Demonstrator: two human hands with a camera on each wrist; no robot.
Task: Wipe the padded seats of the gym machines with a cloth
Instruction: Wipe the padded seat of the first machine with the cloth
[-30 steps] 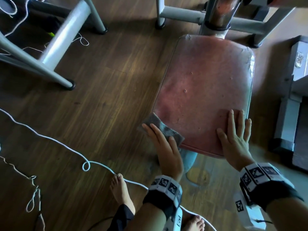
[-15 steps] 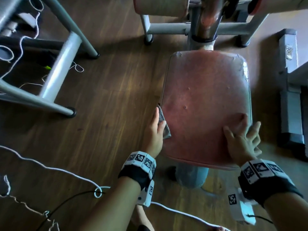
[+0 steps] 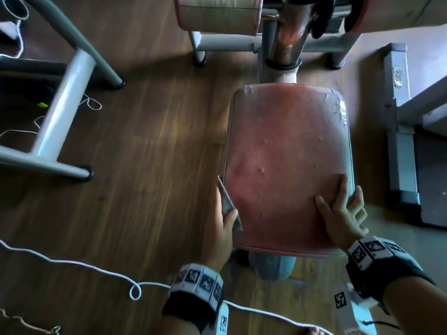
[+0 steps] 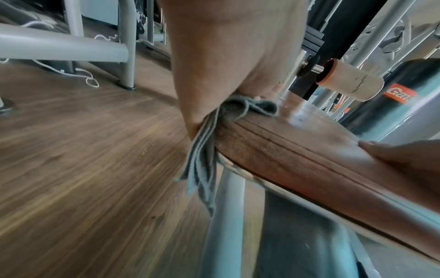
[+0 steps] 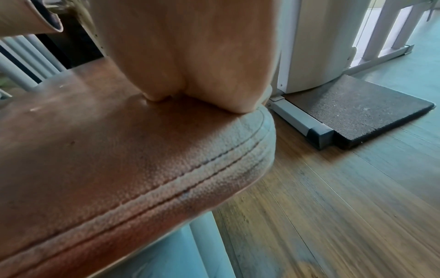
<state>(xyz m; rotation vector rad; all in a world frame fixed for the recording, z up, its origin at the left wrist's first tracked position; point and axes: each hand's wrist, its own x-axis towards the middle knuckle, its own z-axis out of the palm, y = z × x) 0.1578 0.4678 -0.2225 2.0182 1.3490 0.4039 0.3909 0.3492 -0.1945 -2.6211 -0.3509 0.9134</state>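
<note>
A worn red padded seat (image 3: pixel 287 153) on a grey post fills the middle of the head view. My left hand (image 3: pixel 221 223) presses a folded grey cloth (image 3: pixel 226 201) against the seat's left side, fingers straight along the edge and thumb on top. The left wrist view shows the cloth (image 4: pixel 204 159) squeezed between my palm (image 4: pixel 226 56) and the seat's side (image 4: pixel 309 150), with its loose end hanging down. My right hand (image 3: pixel 338 213) rests flat on the near right corner, fingers spread, some over the right edge. In the right wrist view that hand (image 5: pixel 190 56) sits on the seat (image 5: pixel 119 150).
A grey tubular machine frame (image 3: pixel 60 112) stands on the wooden floor at left. A white cord (image 3: pixel 84 264) trails across the floor near my feet. Foam rollers (image 3: pixel 217 18) and a chrome post (image 3: pixel 290 37) lie beyond the seat. A grey machine base (image 3: pixel 399 141) and black mat (image 5: pixel 357 112) are at right.
My left hand has carried the cloth from the top of the near left corner round to the seat's left side and farther along it. The right hand stayed at the near right corner.
</note>
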